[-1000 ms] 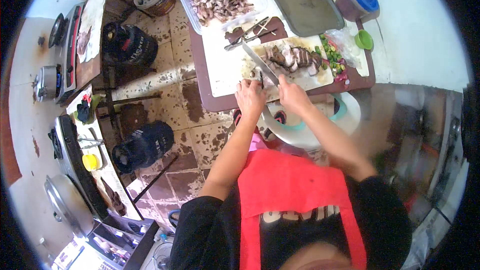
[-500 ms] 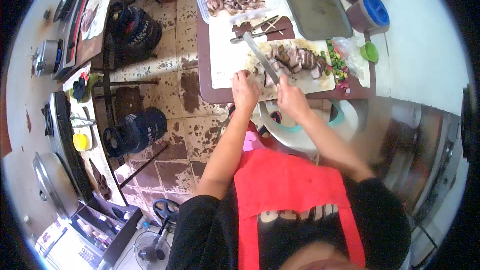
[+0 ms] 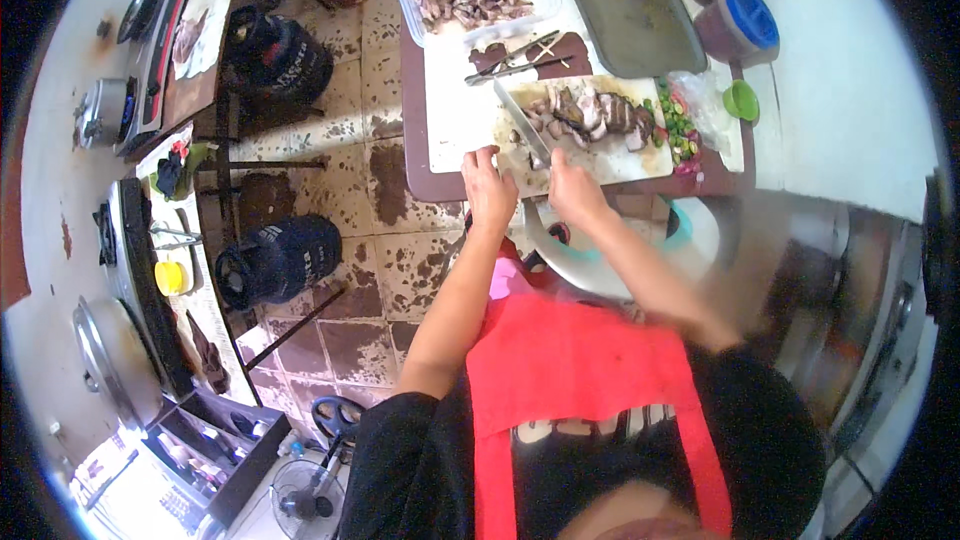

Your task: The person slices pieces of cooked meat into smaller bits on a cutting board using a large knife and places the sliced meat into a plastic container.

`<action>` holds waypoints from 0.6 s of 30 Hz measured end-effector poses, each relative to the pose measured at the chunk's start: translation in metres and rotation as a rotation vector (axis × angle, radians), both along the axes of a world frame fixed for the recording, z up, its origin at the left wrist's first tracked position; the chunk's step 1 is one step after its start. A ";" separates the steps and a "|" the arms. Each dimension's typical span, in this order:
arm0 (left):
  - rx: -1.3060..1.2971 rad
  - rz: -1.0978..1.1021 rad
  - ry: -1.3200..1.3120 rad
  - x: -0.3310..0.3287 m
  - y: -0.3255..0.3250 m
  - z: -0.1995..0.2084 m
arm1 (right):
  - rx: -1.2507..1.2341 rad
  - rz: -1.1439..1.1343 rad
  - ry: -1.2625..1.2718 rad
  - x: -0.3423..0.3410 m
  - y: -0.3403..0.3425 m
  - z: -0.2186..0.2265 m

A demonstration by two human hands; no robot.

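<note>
My right hand [image 3: 574, 190] grips the handle of a kitchen knife, its broad blade [image 3: 521, 124] slanting up and left across a white cutting board [image 3: 640, 168]. At the board's left edge, my left hand [image 3: 489, 188] has its fingers curled together; whatever they hold is too small to make out. Sliced cooked meat [image 3: 600, 116] with dark edges lies on the board, right of the blade. Smaller cut pieces are close to the blade. Chopped green and red vegetables [image 3: 680, 130] are heaped at the board's right side.
Beyond the board lie metal tongs [image 3: 515, 67] and a dark green tray [image 3: 640, 25]. A clear plastic tub [image 3: 407, 2] holds chopped meat. A blue-lidded container [image 3: 750, 18] and green cup [image 3: 740, 100] stand right. A white stool [image 3: 610, 265] sits under the table's front edge.
The knife blade has come down slightly, its tip lower and its slant steeper. My right hand has shifted a little toward me; my left hand stays at the board's left edge.
</note>
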State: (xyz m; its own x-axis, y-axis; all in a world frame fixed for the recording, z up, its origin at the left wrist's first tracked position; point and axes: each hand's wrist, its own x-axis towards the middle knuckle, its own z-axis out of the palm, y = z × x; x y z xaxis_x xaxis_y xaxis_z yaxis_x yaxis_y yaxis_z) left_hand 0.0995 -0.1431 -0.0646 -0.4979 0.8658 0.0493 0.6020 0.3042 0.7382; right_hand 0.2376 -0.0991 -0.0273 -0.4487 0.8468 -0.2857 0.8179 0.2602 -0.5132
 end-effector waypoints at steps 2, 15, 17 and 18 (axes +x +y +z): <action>0.014 -0.003 0.015 -0.008 -0.001 -0.001 | -0.041 -0.018 -0.034 -0.005 0.000 0.010; 0.201 -0.523 0.191 0.014 0.064 0.000 | 0.154 -0.468 0.183 0.023 0.003 0.038; 0.281 -0.811 0.393 0.029 0.087 0.010 | 0.208 -0.578 0.208 0.040 -0.001 0.058; 0.289 -0.833 0.394 0.030 0.097 0.008 | 0.174 -0.651 0.184 0.048 -0.006 0.067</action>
State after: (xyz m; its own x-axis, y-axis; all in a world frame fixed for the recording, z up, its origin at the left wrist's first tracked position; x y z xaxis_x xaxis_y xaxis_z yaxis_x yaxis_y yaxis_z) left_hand 0.1296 -0.0457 -0.0569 0.3686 0.8618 0.3483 0.7626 -0.4947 0.4168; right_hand 0.2858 -0.1047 0.0396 0.1371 0.9865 -0.0899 0.7392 -0.1623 -0.6537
